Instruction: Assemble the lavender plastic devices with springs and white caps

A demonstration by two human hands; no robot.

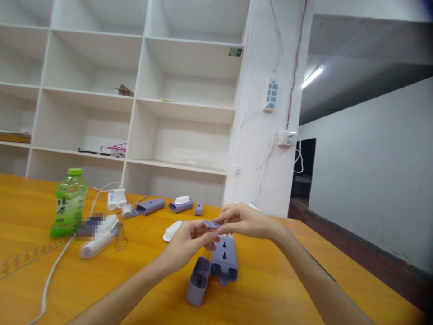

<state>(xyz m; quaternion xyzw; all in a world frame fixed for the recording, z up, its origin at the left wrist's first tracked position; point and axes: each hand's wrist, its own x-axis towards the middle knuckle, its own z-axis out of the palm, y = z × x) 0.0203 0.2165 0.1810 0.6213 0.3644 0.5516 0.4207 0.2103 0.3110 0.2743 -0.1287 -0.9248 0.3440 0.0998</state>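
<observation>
Both my hands meet above the orange table [287, 289]. My right hand [245, 220] and my left hand [187, 241] pinch a small flat purple plastic piece [211, 224] between their fingertips. Just below them lie two purple housing parts: one with socket holes [224, 259] and a hollow shell [199, 280] leaning beside it. A small metal spring shows under my left fingers, close to the socket part.
A green drink bottle [69, 203] stands at the left, next to a white device [99, 237] with a cable and a wire spring [120, 238]. More purple and white parts [150, 206] lie further back. White shelving [135, 90] stands behind the table.
</observation>
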